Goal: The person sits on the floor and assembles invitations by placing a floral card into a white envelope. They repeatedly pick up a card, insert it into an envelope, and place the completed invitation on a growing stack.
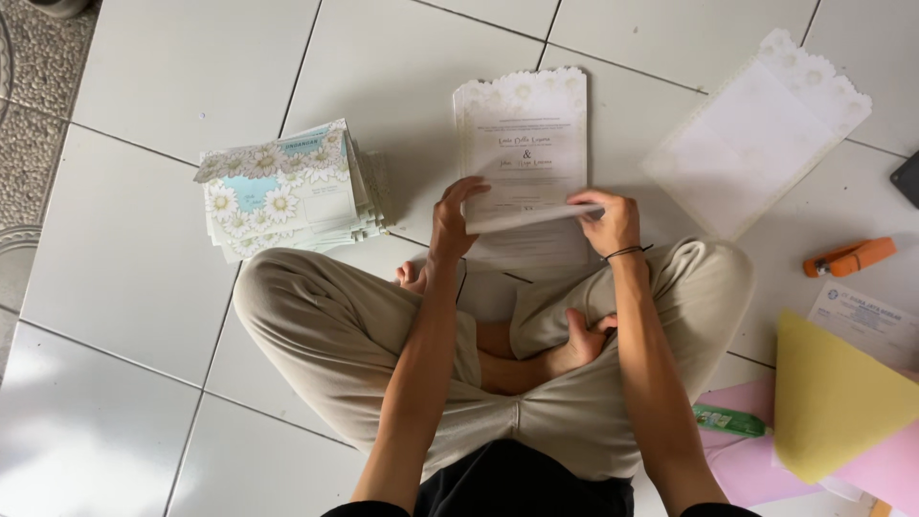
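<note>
I sit cross-legged on a white tiled floor. A white card with a flower-patterned scalloped top edge point(525, 134) lies on the floor in front of my knees, on a small stack of like cards. My left hand point(452, 216) grips its lower left corner. My right hand point(607, 220) pinches the lower right edge, which is lifted and folded up off the floor. A dark band circles my right wrist.
A stack of daisy-printed envelopes point(287, 189) sits at the left. A pale scalloped sheet point(756, 129) lies at upper right. An orange stapler point(849, 257), yellow paper point(833, 393), pink paper point(747, 460) and a small green object point(729, 419) lie at right.
</note>
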